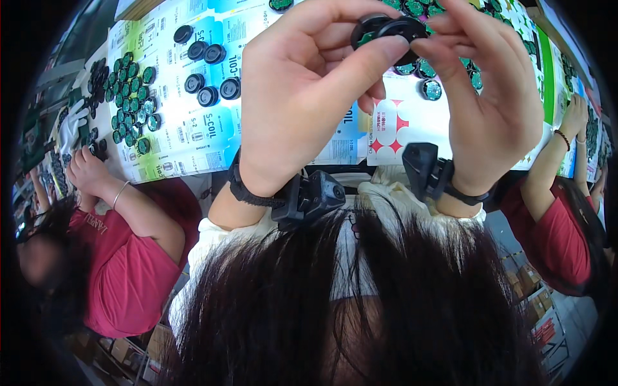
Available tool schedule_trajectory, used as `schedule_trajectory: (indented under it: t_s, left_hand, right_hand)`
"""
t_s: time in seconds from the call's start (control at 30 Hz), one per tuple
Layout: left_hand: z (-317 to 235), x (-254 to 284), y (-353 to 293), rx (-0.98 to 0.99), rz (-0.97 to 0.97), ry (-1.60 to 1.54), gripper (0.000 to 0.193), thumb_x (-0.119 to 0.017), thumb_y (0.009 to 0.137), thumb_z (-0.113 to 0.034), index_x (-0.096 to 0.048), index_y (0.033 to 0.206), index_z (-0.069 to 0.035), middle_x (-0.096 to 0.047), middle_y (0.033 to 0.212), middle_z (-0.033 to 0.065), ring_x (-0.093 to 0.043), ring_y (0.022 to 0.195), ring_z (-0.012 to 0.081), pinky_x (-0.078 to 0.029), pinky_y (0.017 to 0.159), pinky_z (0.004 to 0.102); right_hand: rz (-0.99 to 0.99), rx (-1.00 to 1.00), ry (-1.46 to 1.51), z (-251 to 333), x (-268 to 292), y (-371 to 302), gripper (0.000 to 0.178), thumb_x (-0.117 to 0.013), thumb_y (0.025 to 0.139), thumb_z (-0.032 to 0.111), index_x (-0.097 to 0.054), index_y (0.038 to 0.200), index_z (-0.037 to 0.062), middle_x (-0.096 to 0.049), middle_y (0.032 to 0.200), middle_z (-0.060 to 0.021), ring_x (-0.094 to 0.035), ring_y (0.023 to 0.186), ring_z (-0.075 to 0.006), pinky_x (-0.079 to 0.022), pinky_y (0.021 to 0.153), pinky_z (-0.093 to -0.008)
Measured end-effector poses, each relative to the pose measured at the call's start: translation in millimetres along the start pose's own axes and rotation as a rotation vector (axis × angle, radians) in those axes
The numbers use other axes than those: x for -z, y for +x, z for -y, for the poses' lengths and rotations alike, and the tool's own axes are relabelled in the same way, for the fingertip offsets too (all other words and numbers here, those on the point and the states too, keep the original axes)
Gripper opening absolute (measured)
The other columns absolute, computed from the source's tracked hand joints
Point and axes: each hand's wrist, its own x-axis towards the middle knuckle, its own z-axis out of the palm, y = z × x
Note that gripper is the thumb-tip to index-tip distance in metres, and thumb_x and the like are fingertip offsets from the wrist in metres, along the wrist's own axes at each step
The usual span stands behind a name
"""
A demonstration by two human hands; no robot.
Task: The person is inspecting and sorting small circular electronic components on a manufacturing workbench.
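Note:
My left hand (299, 96) is closed around a black round part (400, 29), its thumb pressing on the near face. A second dark disc (365, 31) sits right against it, between the fingers. At the part's right edge, the thumb and fingertips of my right hand (492, 106) pinch its rim. Fingers hide how the two pieces fit together. Below the hands, several round black pieces with green circuit boards (430, 89) lie on the table. To the left of my left hand are several plain black round caps (207, 96).
Printed sheets (193, 138) cover the table. Many green-topped round pieces (132, 96) are clustered at the left. A person in red (132, 257) works there, and another person's arm (547, 154) reaches in at the right. Small black cameras (312, 196) are strapped to my wrists.

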Motion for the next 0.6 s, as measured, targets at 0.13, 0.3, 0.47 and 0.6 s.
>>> schedule_trajectory:
  t_s: [0.13, 0.3, 0.47, 0.6]
  left_hand:
    - [4.6, 5.9, -3.3, -0.009, -0.060, 0.047, 0.031, -0.055, 0.092, -0.010, -0.049, 0.117, 0.006, -0.064, 0.094, 0.0143, -0.062, 0.073, 0.0149, -0.051, 0.062, 0.0226]
    - [1.8, 6.3, -4.2, 0.013, -0.050, 0.017, 0.034, -0.054, 0.092, -0.011, -0.048, 0.121, 0.007, -0.064, 0.095, 0.0152, -0.063, 0.074, 0.0168, -0.052, 0.064, 0.0242]
    - [-0.1, 14.6, 1.4, 0.186, 0.011, -0.140, 0.037, -0.054, 0.092, -0.011, -0.047, 0.124, 0.007, -0.064, 0.096, 0.0160, -0.065, 0.076, 0.0187, -0.054, 0.065, 0.0257]
    - [-1.4, 24.5, 3.6, 0.224, 0.210, -0.449, 0.042, -0.055, 0.092, -0.012, -0.044, 0.129, 0.007, -0.064, 0.098, 0.0167, -0.065, 0.082, 0.0210, -0.054, 0.070, 0.0273]
  right_hand:
    - [-0.109, 0.019, 0.023, -14.9, -24.8, -15.0, 0.041, -0.073, 0.070, 0.003, -0.064, 0.109, -0.0004, -0.060, 0.092, -0.0116, -0.059, 0.078, -0.0191, -0.049, 0.065, -0.0262]
    - [-0.112, 0.088, -0.055, -20.5, -27.0, -15.7, 0.041, -0.073, 0.069, 0.001, -0.064, 0.110, 0.0003, -0.060, 0.091, -0.0110, -0.059, 0.076, -0.0182, -0.049, 0.063, -0.0257]
    - [-0.120, 0.149, -0.137, -35.2, -24.9, -17.9, 0.041, -0.073, 0.069, -0.001, -0.064, 0.110, 0.0010, -0.060, 0.089, -0.0104, -0.059, 0.074, -0.0172, -0.048, 0.061, -0.0252]
    - [-0.103, 0.276, -0.164, -36.4, -20.7, -12.8, 0.040, -0.072, 0.070, -0.004, -0.063, 0.109, 0.0008, -0.061, 0.088, -0.0100, -0.060, 0.074, -0.0153, -0.048, 0.060, -0.0243]
